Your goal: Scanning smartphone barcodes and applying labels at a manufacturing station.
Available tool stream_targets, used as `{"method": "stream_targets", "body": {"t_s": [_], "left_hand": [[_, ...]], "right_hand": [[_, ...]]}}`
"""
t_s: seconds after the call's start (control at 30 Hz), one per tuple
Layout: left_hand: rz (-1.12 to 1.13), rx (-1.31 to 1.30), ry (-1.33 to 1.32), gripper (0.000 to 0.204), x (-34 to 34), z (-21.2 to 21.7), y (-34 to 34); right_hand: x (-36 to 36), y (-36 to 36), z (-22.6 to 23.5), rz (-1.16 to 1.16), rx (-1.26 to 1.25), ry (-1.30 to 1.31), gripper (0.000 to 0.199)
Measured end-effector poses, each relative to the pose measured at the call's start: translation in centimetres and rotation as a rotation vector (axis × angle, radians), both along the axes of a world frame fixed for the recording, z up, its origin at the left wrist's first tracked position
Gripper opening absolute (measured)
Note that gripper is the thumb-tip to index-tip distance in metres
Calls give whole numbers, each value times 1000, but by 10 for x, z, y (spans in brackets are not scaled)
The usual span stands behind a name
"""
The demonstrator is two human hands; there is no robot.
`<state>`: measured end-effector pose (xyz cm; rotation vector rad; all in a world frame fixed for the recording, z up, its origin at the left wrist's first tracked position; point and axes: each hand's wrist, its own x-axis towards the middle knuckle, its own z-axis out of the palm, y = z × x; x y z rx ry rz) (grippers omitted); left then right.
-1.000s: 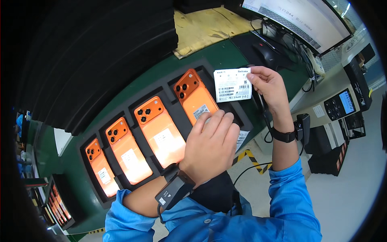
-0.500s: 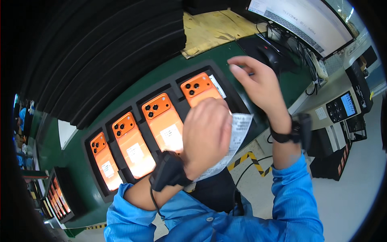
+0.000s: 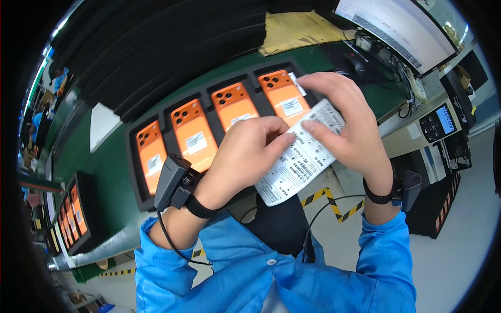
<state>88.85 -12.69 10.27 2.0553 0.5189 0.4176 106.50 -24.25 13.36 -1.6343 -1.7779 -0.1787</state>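
Observation:
My left hand [image 3: 246, 151] is closed, its thumb and fingertips pinching the left edge of a white sheet of printed labels [image 3: 295, 175]. The sheet hangs tilted in front of the tray's right end. My right hand [image 3: 350, 128] has its thumb over the sheet's upper part and its index finger curved beyond the top edge; the other fingers are mostly hidden. Behind the hands, a black foam tray [image 3: 136, 180] holds several orange phones, camera side up. A white label lies on the rightmost phone [image 3: 275, 94], which the sheet partly covers. The left hand overlaps another phone [image 3: 229, 104].
A monitor [image 3: 399, 34] and a black mouse [image 3: 357, 63] are at the far right, near a label printer [image 3: 438, 125]. Stacked black trays [image 3: 172, 47] line the back. Another tray of orange phones [image 3: 73, 214] sits at left. A yellow board [image 3: 297, 31] lies behind.
My right hand has come down and left onto the label sheet. The sheet has risen into fuller view, held at its left edge by my left hand. The whole view has shifted.

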Motion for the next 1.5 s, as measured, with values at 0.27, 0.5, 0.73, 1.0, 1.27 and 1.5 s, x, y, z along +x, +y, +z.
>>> {"method": "stream_targets", "body": {"t_s": [0.27,0.5,0.73,1.0,1.27,1.5], "left_hand": [[128,101,57,18,-73,29,-22],[228,325,-139,13,-99,26,-32],[223,550,-162,5,-91,20,-46],[198,-52,-155,5,-91,26,-48],[-139,470,30,13,-30,-28,-20],[-105,689,13,22,-12,-56,8]], "right_hand": [[-67,1,28,132,-160,87,11],[-99,0,36,174,-116,-17,11],[-76,-2,3,178,-383,568,13],[26,30,-69,-204,20,1122,14],[60,85,-56,134,-202,1105,38],[52,128,-86,-28,-176,1121,21]]}}
